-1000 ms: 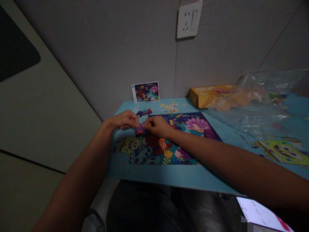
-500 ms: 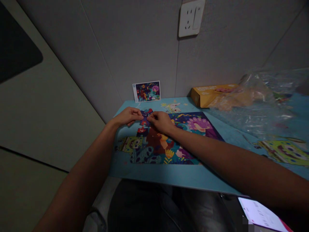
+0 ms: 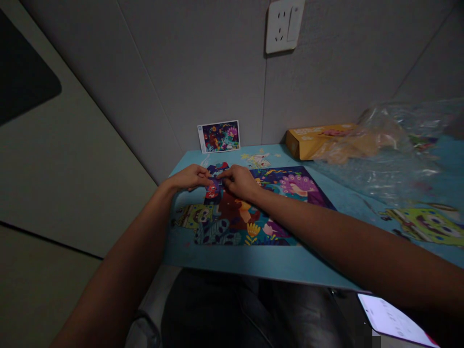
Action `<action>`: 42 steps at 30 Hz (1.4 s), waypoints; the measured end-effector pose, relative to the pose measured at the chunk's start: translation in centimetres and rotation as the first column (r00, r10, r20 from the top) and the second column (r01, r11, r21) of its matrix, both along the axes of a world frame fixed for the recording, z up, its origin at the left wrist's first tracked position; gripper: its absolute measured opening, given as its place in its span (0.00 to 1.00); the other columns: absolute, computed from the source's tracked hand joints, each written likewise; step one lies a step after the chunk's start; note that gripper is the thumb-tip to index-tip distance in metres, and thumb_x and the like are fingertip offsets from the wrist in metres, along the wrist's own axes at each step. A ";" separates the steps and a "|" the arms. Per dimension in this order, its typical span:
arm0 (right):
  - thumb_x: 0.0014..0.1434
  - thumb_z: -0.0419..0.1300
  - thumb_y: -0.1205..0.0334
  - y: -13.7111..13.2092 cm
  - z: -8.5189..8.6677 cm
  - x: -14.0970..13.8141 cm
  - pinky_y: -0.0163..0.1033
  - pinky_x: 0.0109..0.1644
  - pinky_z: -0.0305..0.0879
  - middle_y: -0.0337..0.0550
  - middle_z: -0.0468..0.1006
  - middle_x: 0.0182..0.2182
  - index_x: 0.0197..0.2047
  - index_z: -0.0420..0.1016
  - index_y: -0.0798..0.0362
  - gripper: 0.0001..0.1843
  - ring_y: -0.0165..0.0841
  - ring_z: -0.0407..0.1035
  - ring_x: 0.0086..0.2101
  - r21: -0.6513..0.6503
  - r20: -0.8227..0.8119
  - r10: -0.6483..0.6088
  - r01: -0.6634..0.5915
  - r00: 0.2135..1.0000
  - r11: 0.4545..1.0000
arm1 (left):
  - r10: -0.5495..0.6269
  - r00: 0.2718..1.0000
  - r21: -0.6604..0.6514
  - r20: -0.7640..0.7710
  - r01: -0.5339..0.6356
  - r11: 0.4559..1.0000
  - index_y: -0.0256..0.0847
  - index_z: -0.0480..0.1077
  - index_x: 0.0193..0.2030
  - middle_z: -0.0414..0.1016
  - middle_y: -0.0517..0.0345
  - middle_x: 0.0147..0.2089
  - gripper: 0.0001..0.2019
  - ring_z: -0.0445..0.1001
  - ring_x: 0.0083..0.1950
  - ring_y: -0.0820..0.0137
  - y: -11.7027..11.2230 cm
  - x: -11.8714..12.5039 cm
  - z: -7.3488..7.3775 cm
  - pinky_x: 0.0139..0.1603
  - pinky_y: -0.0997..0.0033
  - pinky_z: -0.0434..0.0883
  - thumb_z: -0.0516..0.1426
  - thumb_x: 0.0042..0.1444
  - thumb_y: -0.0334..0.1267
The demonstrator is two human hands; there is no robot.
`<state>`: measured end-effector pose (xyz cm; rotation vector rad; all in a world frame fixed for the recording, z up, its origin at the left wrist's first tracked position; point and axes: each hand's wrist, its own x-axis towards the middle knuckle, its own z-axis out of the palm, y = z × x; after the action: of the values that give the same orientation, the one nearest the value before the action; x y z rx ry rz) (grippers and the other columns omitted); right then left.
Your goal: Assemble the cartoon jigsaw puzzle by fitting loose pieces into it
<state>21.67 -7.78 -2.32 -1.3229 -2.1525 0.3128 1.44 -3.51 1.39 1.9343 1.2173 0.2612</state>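
Observation:
A colourful undersea jigsaw puzzle (image 3: 250, 227) lies mostly assembled on the blue table, its left edge uneven. At its upper left, a dark purple puzzle piece with a red figure (image 3: 213, 187) sits against the pieces below. My left hand (image 3: 190, 177) is closed, thumb and fingers pinching the left edge of this puzzle piece. From the right, my right hand (image 3: 241, 182) bends over the puzzle with its index finger and thumb on the same piece's upper right. My fingers hide part of the join. Just beyond them shows a blue and red part of the puzzle (image 3: 218, 167).
A picture card of the same scene (image 3: 221, 137) leans against the wall. To the right, a yellow box (image 3: 308, 147) stands at the back beside crumpled clear plastic (image 3: 384, 169). A lit phone (image 3: 395, 319) rests below the table's front edge at right.
The purple piece has moved slightly toward me, closing the gap to the red-figured piece below. My left fingers have come lower, and my right index finger has straightened over the piece.

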 end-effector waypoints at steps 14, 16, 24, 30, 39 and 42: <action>0.56 0.58 0.66 -0.6 1.3 0.2 0.43 0.46 0.65 0.52 0.75 0.42 0.45 0.82 0.46 0.16 0.45 0.69 0.46 0.017 0.359 0.131 -0.147 0.924 0.989 | 0.055 0.982 0.197 -0.178 -0.019 0.980 0.38 0.68 0.46 0.62 0.69 0.15 0.20 0.58 0.15 0.76 0.3 0.1 -0.9 0.17 0.77 0.53 0.64 0.48 0.44; 0.55 0.58 0.67 -0.5 1.2 0.2 0.44 0.47 0.64 0.52 0.74 0.42 0.44 0.83 0.46 0.16 0.45 0.69 0.47 0.033 0.357 0.141 -0.163 0.923 0.986 | 0.133 0.980 0.384 -0.150 -0.066 0.921 0.38 0.72 0.43 0.67 0.65 0.20 0.18 0.65 0.21 0.74 0.9 0.3 -1.6 0.23 0.76 0.59 0.64 0.47 0.44; 0.51 0.55 0.75 0.4 -0.1 0.6 0.34 0.46 0.64 0.46 0.79 0.38 0.41 0.84 0.51 0.20 0.35 0.71 0.40 -0.034 0.004 -0.030 0.030 1.000 0.999 | 0.442 0.850 0.591 -0.286 -0.207 0.780 0.40 0.76 0.50 0.78 0.47 0.51 0.26 0.76 0.49 0.57 2.5 0.7 -3.2 0.45 0.67 0.69 0.60 0.51 0.57; 0.50 0.55 0.76 0.7 -0.1 0.8 0.34 0.43 0.63 0.45 0.80 0.35 0.40 0.83 0.53 0.19 0.35 0.72 0.37 -0.064 -0.063 -0.096 0.092 0.993 0.994 | 0.413 0.905 0.446 -0.102 -0.330 0.832 0.37 0.73 0.45 0.78 0.51 0.44 0.23 0.77 0.41 0.65 2.8 0.2 -2.9 0.38 0.73 0.69 0.67 0.43 0.45; 0.61 0.56 0.65 0.5 -0.2 0.6 0.34 0.40 0.61 0.42 0.80 0.33 0.44 0.78 0.55 0.11 0.31 0.70 0.32 -0.040 -0.154 -0.044 0.039 0.987 0.998 | 0.223 0.913 0.061 0.341 -0.258 0.964 0.38 0.62 0.53 0.72 0.66 0.25 0.22 0.59 0.12 0.81 0.8 0.9 -0.9 0.14 0.79 0.54 0.61 0.51 0.33; 0.61 0.57 0.63 0.5 -0.2 0.7 0.33 0.37 0.58 0.41 0.78 0.30 0.38 0.77 0.56 0.08 0.29 0.68 0.29 -0.046 -0.210 -0.065 0.057 0.976 0.997 | 0.072 0.929 0.001 0.362 -0.078 0.997 0.38 0.64 0.55 0.75 0.63 0.28 0.25 0.59 0.12 0.81 0.1 1.1 -0.6 0.12 0.78 0.54 0.63 0.49 0.36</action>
<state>22.34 -7.26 -2.49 -1.3119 -1.9348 0.4521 2.53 -3.40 0.83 1.7554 1.0440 0.6404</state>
